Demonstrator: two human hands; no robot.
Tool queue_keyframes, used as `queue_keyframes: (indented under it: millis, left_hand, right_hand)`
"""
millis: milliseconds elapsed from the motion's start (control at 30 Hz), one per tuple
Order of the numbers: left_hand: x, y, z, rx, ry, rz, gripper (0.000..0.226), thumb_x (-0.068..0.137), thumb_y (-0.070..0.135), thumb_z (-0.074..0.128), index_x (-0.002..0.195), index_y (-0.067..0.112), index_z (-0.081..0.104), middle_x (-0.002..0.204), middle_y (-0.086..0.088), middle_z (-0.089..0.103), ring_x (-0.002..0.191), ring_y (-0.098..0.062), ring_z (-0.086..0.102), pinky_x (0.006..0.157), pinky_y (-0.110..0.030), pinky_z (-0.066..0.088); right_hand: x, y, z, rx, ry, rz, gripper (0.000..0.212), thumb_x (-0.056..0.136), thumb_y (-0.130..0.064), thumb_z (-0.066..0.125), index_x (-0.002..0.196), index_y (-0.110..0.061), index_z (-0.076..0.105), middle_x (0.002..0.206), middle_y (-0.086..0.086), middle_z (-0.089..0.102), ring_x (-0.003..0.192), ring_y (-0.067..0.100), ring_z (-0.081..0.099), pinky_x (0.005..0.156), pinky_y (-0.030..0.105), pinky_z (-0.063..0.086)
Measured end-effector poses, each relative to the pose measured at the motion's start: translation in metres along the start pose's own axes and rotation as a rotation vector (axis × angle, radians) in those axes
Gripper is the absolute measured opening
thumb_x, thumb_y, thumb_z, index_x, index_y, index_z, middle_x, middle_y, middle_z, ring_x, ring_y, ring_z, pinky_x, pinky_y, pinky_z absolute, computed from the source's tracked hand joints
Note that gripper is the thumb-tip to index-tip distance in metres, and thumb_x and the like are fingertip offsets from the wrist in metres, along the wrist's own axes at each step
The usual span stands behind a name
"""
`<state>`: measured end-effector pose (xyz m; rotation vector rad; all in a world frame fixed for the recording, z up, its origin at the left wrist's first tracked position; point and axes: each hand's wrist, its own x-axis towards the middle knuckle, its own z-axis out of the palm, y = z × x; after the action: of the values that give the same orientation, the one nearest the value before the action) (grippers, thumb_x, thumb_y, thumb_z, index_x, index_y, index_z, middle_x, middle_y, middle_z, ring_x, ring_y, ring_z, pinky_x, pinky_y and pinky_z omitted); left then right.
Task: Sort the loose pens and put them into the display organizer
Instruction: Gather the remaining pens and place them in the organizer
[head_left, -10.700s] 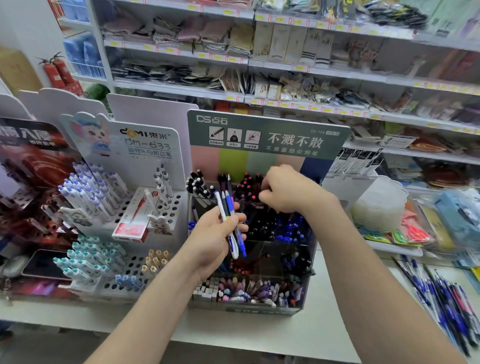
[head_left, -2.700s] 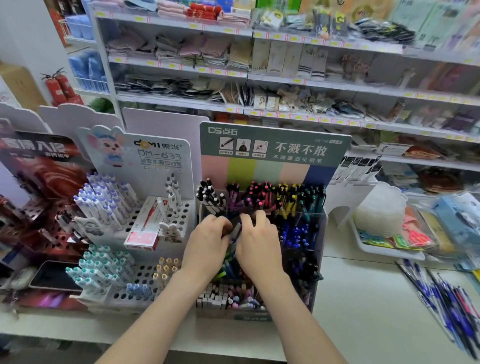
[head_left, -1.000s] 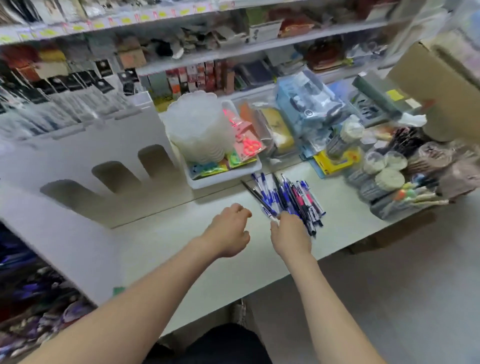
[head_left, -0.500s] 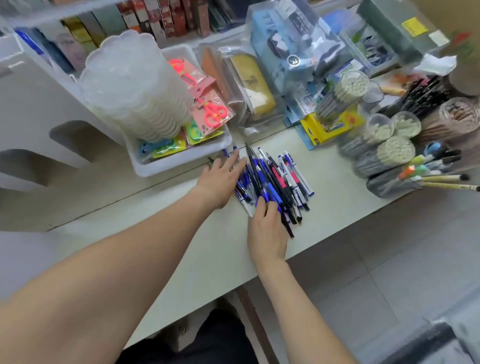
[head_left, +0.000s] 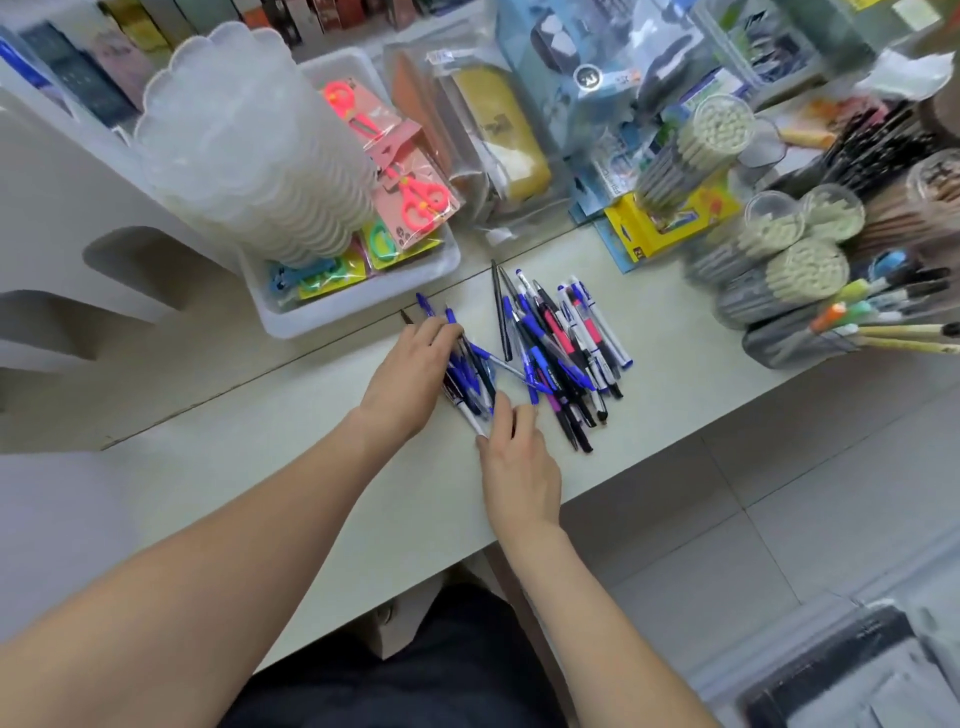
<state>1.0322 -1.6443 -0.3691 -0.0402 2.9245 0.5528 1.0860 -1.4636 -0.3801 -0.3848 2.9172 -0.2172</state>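
While the desk (head_left: 260, 467) holds mixed pens (head_left: 561, 353) just right of both hands, the left hand (head_left: 410, 379) curls over a blue bunch (head_left: 470, 384) and the right hand (head_left: 519, 467), fingers straight, touches its ends: sorting. Next, probably lifting that bunch together.

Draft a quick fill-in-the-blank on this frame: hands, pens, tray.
1. The left hand lies over a bunch of mostly ____ pens.
2. The other loose pens all lie ____ on the table, none upright.
3. The tray holding packed scissors is ____.
Missing words: blue; flat; white.
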Motion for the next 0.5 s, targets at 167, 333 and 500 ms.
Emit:
queue_keyframes:
  millis: [167, 333, 500]
  left_hand:
    - [-0.039, -0.011, 0.012, -0.059, 0.067, -0.097, 0.056, 0.083, -0.015, 0.057, 0.130, 0.015, 0.064, 0.125, -0.004, 0.065, 0.103, -0.031, 0.053, 0.093, -0.041, 0.047]
    - [-0.062, -0.019, 0.016, -0.153, 0.118, -0.207, 0.056, 0.080, -0.016, 0.059, 0.125, 0.017, 0.069, 0.118, 0.002, 0.071, 0.121, -0.031, 0.050, 0.105, -0.037, 0.041]
    - [-0.067, -0.028, 0.007, -0.296, 0.198, -0.266, 0.068, 0.077, -0.014, 0.073, 0.141, 0.007, 0.058, 0.136, -0.013, 0.053, 0.125, -0.031, 0.054, 0.112, -0.033, 0.043]
  right_hand:
    - [-0.013, 0.007, 0.006, -0.023, 0.029, -0.041, 0.070, 0.089, -0.031, 0.083, 0.150, -0.012, 0.053, 0.105, 0.013, 0.053, 0.073, 0.026, 0.055, 0.049, 0.035, 0.044]
    - [-0.011, 0.014, 0.008, 0.063, 0.005, -0.114, 0.066, 0.097, -0.026, 0.075, 0.154, -0.011, 0.047, 0.113, 0.014, 0.051, 0.086, 0.028, 0.052, 0.063, 0.037, 0.054]
    - [0.001, 0.010, -0.006, 0.114, -0.029, -0.308, 0.075, 0.088, -0.016, 0.085, 0.151, -0.006, 0.045, 0.128, 0.014, 0.052, 0.097, 0.028, 0.058, 0.074, 0.038, 0.058]
